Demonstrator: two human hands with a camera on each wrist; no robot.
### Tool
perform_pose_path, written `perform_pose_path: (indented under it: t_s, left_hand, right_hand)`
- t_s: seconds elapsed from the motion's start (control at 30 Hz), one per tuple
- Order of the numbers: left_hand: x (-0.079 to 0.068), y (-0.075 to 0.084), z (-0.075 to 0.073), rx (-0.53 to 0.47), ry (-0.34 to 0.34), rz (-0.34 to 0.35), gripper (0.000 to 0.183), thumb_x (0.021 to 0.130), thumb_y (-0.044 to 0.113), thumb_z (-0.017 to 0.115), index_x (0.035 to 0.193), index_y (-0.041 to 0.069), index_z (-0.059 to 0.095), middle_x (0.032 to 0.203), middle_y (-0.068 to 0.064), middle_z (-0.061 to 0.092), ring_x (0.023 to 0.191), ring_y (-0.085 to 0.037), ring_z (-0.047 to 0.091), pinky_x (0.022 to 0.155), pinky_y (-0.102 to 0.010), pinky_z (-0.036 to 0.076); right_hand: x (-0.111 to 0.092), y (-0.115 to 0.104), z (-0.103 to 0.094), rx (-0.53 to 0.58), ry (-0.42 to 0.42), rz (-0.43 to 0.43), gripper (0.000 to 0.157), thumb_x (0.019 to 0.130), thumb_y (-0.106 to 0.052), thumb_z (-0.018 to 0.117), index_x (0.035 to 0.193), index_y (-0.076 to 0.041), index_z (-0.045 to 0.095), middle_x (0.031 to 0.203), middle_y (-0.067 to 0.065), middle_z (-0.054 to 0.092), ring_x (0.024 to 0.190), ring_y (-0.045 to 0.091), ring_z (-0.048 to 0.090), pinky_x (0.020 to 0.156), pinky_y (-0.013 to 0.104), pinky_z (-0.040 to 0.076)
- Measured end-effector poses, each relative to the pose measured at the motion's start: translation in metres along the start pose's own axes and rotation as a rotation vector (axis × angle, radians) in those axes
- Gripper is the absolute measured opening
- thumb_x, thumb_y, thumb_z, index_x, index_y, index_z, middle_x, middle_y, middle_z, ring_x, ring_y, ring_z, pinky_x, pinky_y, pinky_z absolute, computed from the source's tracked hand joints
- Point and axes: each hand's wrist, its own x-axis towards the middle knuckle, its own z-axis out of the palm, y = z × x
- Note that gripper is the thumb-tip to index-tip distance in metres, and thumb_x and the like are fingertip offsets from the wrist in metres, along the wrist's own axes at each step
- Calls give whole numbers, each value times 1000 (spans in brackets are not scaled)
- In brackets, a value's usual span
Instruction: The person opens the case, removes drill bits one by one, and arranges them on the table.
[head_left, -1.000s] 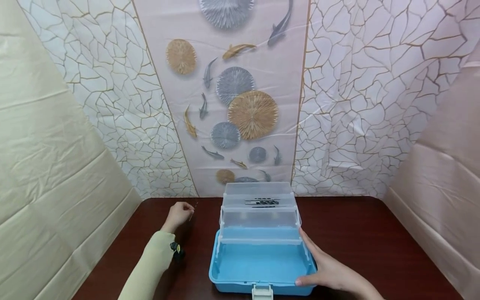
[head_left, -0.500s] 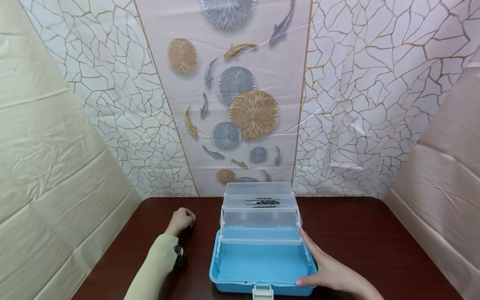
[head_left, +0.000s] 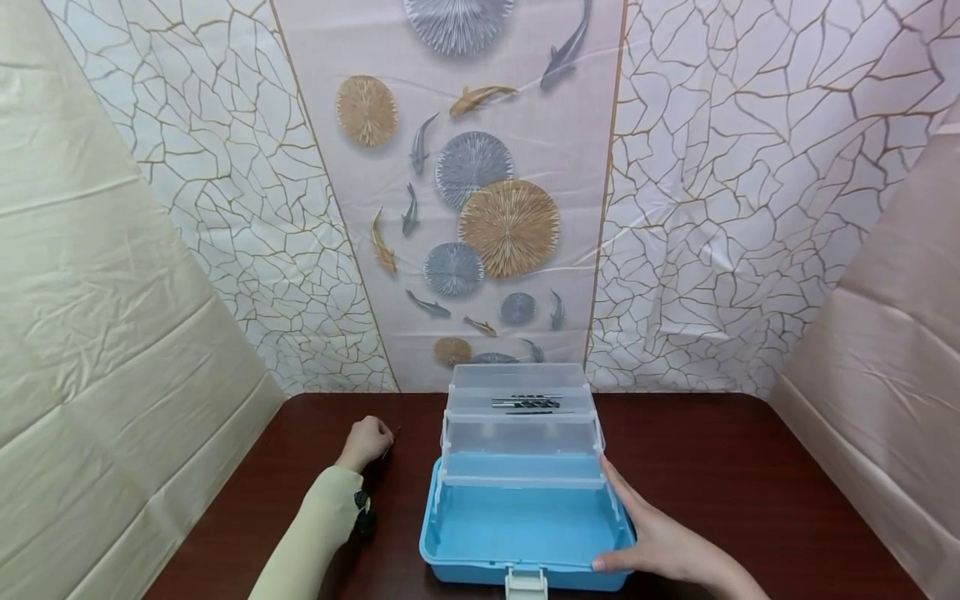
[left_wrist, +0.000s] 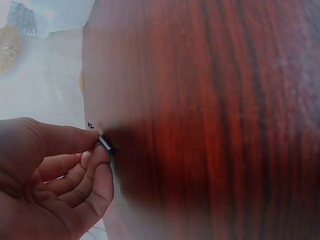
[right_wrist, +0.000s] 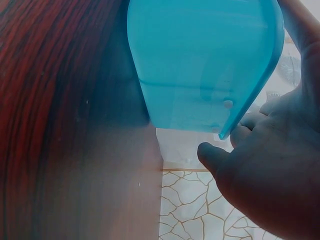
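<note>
In the head view, my left hand [head_left: 364, 442] is low over the dark table, left of a blue toolbox [head_left: 429, 537]. Its thumb and index finger pinch a thin drill bit [left_wrist: 106, 144]; the left wrist view shows a smooth dark shank end and a twisted tip. My right hand [head_left: 667, 542] rests on the toolbox's right side, thumb on the front corner rim and index finger stretched along the edge toward the trays. The toolbox stands open, its clear trays [head_left: 491, 433] raised at the back. Several drill bits [head_left: 527, 404] lie in the upper tray.
A white latch [head_left: 526, 583] hangs at the toolbox's front. The reddish-brown table [head_left: 720, 467] ends at a patterned backdrop [head_left: 675, 250] behind, with cream cloth [head_left: 135, 350] along the left and another cloth [head_left: 877, 358] along the right.
My left hand has come slightly nearer and to the right, lower toward the table, with the drill bit still pinched. The right hand and the toolbox have stayed in place.
</note>
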Motion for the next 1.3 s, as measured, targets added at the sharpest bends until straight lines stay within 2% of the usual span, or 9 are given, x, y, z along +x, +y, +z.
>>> perform_pose_path:
  t_s: [0.2,0.6,0.8,1.03,1.17,1.3]
  left_hand:
    - [0,1,2,32,9,-23,45,87,0,47,46,13,36,42,1,35,36,-13,30,38,-25,25]
    - [0,2,3,28,8,-32,45,88,3,50,46,14,35,42,1,35,37,-13,32,41,-26,28]
    - [-3,6,3,23,16,-49,42,88,5,53,47,11,42,46,-4,46,40,-15,39,45,-27,35]
    - [-2,5,3,18,18,-21,42,86,4,55,47,12,41,52,-8,54,40,-14,36,43,-26,30]
    - [1,3,-3,19,-2,-19,34,86,7,60,53,7,54,55,-9,56,42,-15,38,44,-27,33]
    - [5,2,-14,37,22,-29,15,87,9,62,75,3,69,71,-5,62,57,-16,51,51,-30,41]
  right_hand:
    - [1,-2,-1,-8,1,-13,114,77,-31,77,149,-23,-11,153,9,-12,136,33,-3,100,61,18]
    - [0,-2,-1,-23,17,-27,116,75,-32,78,149,-23,-11,153,7,-11,136,32,-3,100,61,17]
    - [0,-3,-1,-39,24,-30,116,74,-33,78,149,-23,-10,154,7,-11,136,32,-2,100,60,17]
    - [0,-1,-3,-9,13,-19,116,75,-32,78,149,-24,-11,153,8,-12,136,32,-4,101,62,15]
    - [1,1,-2,11,-3,2,114,77,-30,77,148,-26,-12,153,6,-13,136,29,-5,102,60,15]
    - [1,1,0,33,-11,-9,113,78,-27,76,148,-24,-12,153,6,-14,136,31,-6,101,60,16]
